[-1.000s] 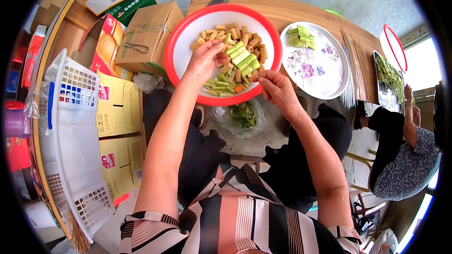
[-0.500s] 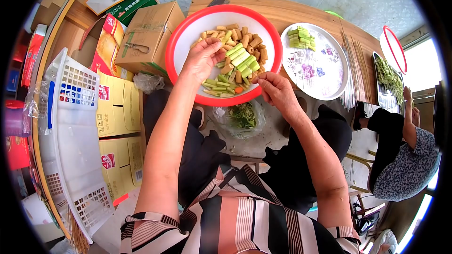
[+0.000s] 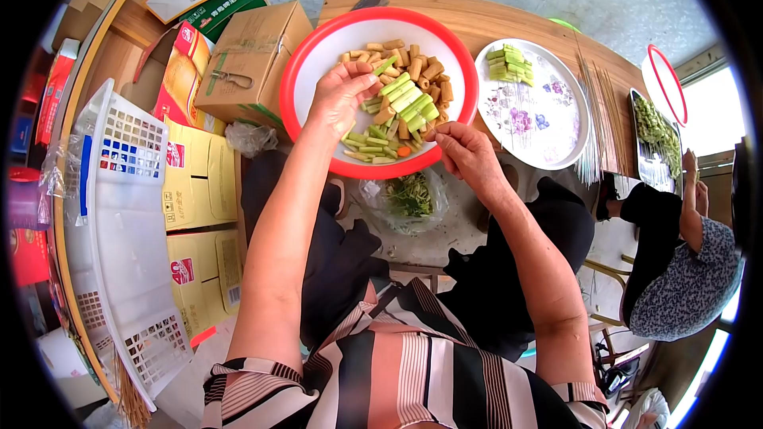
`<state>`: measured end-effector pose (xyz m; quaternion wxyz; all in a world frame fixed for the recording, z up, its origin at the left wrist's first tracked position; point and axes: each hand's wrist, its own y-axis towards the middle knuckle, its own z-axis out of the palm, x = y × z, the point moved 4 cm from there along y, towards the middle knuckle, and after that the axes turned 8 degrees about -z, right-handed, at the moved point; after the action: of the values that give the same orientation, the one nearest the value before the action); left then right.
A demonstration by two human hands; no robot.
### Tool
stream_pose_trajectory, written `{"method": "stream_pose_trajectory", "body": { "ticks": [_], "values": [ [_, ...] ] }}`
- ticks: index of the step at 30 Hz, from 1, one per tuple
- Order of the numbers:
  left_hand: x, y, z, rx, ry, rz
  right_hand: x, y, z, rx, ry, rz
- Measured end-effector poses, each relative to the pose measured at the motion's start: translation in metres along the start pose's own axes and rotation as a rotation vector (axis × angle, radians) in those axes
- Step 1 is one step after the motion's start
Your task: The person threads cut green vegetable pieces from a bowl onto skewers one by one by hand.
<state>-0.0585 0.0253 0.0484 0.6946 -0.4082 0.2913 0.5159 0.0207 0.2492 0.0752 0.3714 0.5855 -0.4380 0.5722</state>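
Note:
My left hand [image 3: 343,94] is over the left side of a red-rimmed white basin [image 3: 294,71], fingers pinched. A green celery piece [image 3: 386,65] shows at its fingertips. My right hand [image 3: 467,155] is closed in a pinch at the basin's near right rim. Its fingertips line up with a neat row of celery pieces [image 3: 408,100], apparently on a skewer, though the stick itself barely shows. Beneath lie brown tubular chunks [image 3: 431,70], loose celery sticks [image 3: 367,144] and an orange carrot piece [image 3: 404,152].
Right of the basin, a flowered white tray [image 3: 548,123] bears skewered celery [image 3: 510,65]. Long skewers [image 3: 612,115] lie beyond it. A bag of greens [image 3: 409,195] sits below the basin. Cardboard boxes [image 3: 254,63] and a white basket [image 3: 131,222] stand left. Another person [image 3: 683,278] sits at right.
My left fingers have shifted slightly, and the green celery piece at their tips shows more plainly. My right hand stays almost still at the rim.

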Motion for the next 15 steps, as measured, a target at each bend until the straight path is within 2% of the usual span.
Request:
{"method": "stream_pose_trajectory", "body": {
  "ticks": [15],
  "values": [
    [-0.0039,-0.0032,0.0082,-0.044,0.118,0.077,0.0040,0.0005,0.0007,-0.017,-0.016,-0.001]
  ]
}}
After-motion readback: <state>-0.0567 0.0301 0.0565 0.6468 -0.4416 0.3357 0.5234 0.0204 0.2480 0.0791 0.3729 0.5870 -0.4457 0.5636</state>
